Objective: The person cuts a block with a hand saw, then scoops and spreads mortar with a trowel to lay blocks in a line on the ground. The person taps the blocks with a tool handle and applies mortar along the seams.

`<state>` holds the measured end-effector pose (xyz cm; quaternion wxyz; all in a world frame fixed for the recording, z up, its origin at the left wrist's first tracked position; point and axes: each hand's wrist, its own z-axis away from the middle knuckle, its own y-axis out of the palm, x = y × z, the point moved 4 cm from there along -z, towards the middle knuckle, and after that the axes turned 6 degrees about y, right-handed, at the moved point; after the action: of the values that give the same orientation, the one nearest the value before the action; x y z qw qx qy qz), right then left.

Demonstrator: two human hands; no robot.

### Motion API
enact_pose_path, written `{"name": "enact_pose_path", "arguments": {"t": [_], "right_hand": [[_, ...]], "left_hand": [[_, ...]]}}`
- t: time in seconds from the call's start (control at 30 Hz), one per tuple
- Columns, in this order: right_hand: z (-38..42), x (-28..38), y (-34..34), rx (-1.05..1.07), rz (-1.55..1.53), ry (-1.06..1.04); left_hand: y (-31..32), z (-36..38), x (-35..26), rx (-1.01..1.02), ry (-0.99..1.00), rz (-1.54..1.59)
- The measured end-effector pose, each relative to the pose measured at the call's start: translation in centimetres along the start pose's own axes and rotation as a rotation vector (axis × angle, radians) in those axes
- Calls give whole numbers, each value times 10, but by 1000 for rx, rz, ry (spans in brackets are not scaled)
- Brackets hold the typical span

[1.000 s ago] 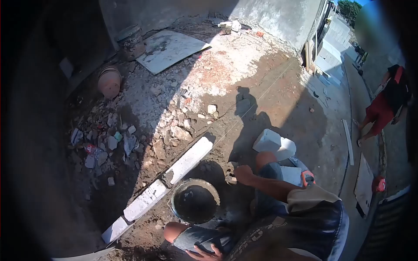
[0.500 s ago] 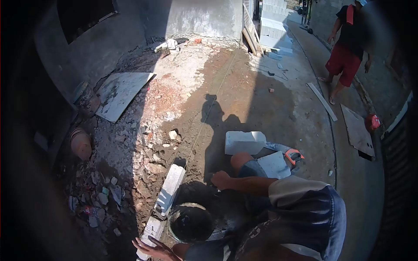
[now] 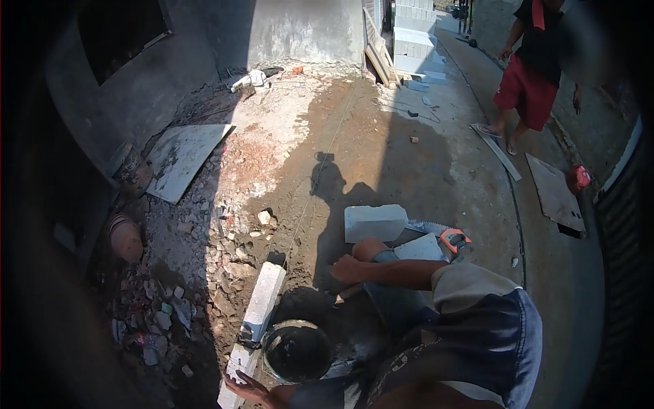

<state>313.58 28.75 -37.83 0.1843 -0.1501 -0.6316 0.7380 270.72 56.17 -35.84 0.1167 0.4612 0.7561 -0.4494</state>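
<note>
Two pale blocks lie end to end, the farther block (image 3: 263,300) and the nearer block (image 3: 240,365), along a string line. Fingers spread, my left hand (image 3: 251,391) rests on the nearer block. My right hand (image 3: 347,270) is closed near my knee, around what looks like a trowel handle (image 3: 349,294); the blade is lost in shadow. Between the hands and beside the blocks stands a round bucket (image 3: 298,351) with dark contents. Beyond my right hand are a white block (image 3: 375,223), a second block piece (image 3: 420,249) and a saw with an orange handle (image 3: 454,239).
A person in red shorts (image 3: 528,92) stands on the path at the upper right, near a board (image 3: 555,194) and a plank (image 3: 496,151). Rubble (image 3: 163,313) and a clay pot (image 3: 126,238) lie at left. Stacked blocks (image 3: 414,41) stand at the back.
My left hand has shifted slightly right along the nearer block. My right hand has turned, and the tool's handle shows more. The person in red shorts has changed stance. The view has shifted slightly.
</note>
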Motion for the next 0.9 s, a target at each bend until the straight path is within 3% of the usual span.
{"name": "enact_pose_path", "arguments": {"t": [0.17, 0.27, 0.37, 0.5, 0.57, 0.7, 0.73, 0.83, 0.9], "right_hand": [[6, 5, -6, 50, -24, 25], [-2, 4, -7, 95, -23, 47], [-10, 2, 6, 54, -40, 73], [-14, -1, 7, -275, -258, -35], [-10, 5, 3, -267, -291, 37], [-15, 7, 27, -274, -356, 24], [-13, 7, 28, -230, -359, 19], [-8, 10, 17, -196, -396, 7], [0, 17, 8, -295, -458, 29]], "left_hand": [[10, 10, 24, 204, -25, -157], [33, 23, 82, 84, 208, 105], [23, 18, 42, 214, -24, -3], [15, 13, 28, 291, -25, -104], [16, 13, 24, 267, 55, -107], [21, 16, 32, 254, -30, -35], [23, 16, 37, 258, 83, -51], [23, 20, 41, 215, 127, 19], [22, 16, 39, 269, -26, -18]]}}
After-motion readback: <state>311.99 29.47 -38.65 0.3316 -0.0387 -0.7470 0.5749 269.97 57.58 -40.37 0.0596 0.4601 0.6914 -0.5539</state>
